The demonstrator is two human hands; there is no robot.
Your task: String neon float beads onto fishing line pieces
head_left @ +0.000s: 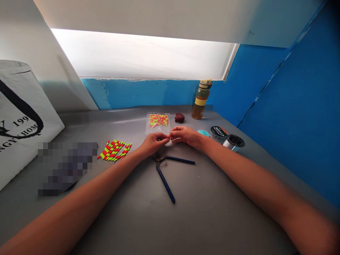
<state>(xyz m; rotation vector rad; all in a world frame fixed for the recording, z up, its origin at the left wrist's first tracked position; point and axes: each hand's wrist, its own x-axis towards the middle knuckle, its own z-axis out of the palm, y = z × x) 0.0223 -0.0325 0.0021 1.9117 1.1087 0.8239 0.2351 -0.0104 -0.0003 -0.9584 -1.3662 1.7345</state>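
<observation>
My left hand (pixel 154 143) and my right hand (pixel 186 136) meet fingertip to fingertip above the grey table, each in a pinch. Whatever lies between the fingertips is too small to make out. Just beyond them is a clear bag (pixel 158 120) of small red and yellow-green beads. Below my hands lie pliers (pixel 166 180) with dark blue handles spread apart, their head partly behind my left hand. Strung-looking rows of red and yellow-green beads (pixel 114 150) rest left of my left hand.
A dark red yarn ball (pixel 179 118) and a bottle (pixel 202 100) stand at the back. Line spools (pixel 234 141), a round black-labelled case (pixel 219 131) and a teal disc (pixel 203 132) sit right. A white bag (pixel 23 117) and a pixelated dark object (pixel 70 168) are left.
</observation>
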